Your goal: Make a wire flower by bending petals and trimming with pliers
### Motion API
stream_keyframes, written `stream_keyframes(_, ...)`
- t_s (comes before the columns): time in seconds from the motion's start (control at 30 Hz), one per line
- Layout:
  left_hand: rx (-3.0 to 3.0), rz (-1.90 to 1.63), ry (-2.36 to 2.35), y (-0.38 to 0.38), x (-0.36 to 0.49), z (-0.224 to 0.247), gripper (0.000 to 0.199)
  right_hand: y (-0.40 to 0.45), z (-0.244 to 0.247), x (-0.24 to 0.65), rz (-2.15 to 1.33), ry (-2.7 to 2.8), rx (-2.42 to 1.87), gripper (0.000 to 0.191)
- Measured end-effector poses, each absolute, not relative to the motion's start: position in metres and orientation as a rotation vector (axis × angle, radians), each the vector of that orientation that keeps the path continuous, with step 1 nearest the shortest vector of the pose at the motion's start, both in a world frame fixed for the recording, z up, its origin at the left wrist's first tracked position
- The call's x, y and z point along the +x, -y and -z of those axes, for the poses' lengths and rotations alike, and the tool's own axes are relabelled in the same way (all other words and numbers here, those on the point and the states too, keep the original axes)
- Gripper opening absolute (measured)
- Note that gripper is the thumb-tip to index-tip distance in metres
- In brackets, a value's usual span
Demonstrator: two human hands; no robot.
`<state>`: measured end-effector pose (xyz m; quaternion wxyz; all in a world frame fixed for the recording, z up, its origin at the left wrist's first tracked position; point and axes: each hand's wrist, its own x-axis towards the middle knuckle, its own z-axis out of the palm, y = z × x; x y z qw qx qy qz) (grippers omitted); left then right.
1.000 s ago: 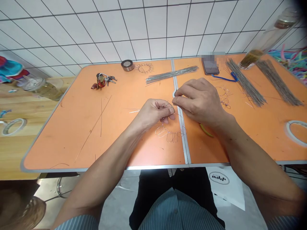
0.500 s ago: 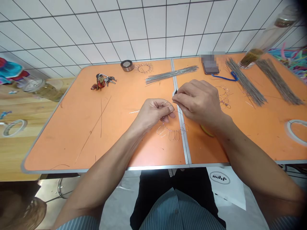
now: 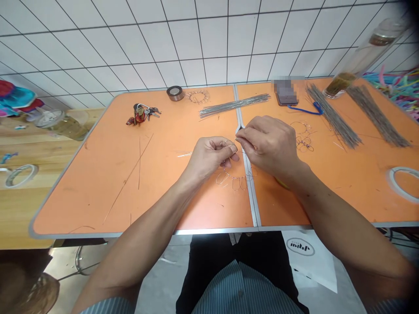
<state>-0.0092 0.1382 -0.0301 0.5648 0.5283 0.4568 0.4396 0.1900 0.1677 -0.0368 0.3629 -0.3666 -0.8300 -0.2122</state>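
From where I stand, the left hand [image 3: 216, 152] has its thumb and fingers drawn together on a ring of thin wire [image 3: 233, 177], whose small loops spread below the fingertips, just below the middle of the frame. The ring runs mostly sideways, its right end reaching the pale seam [image 3: 254, 205] of the orange table [image 3: 98, 183]. The left hand is plainly nearer; the right hand [image 3: 273, 146] sits just to the right, its bunched fingertips slightly above the left ones with a narrow gap between. I can't tell what those fingers grip, though something yellow [image 3: 282, 183] shows beneath that hand. Toward the bottom of the frame there's some room before the table's front edge; leftward, more room, with loose wires [image 3: 139, 163] lying about. Above the hands, a bundle of straight wire [image 3: 234, 106] slants across, well apart, and another wire ring [image 3: 304, 141] lies just right of the right hand.
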Motion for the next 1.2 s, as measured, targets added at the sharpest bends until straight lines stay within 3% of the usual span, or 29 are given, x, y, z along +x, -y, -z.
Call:
stream_keyframes(0.9,1.188,-1.136,-1.136,-0.138,0.002,0.035,0.019,-0.16,0.039,0.18,0.247,2.081,-1.152,0.027)
stream_keyframes(1.07,1.193,-1.155,-1.141,-0.137,0.002,0.037,0.02,-0.157,0.036,0.176,0.074,2.029,-1.18,0.025)
stream_keyframes(1.2,1.172,-1.132,-1.131,-0.137,-0.001,0.035,0.019,-0.156,0.02,0.181,-0.308,1.961,-1.227,0.018)
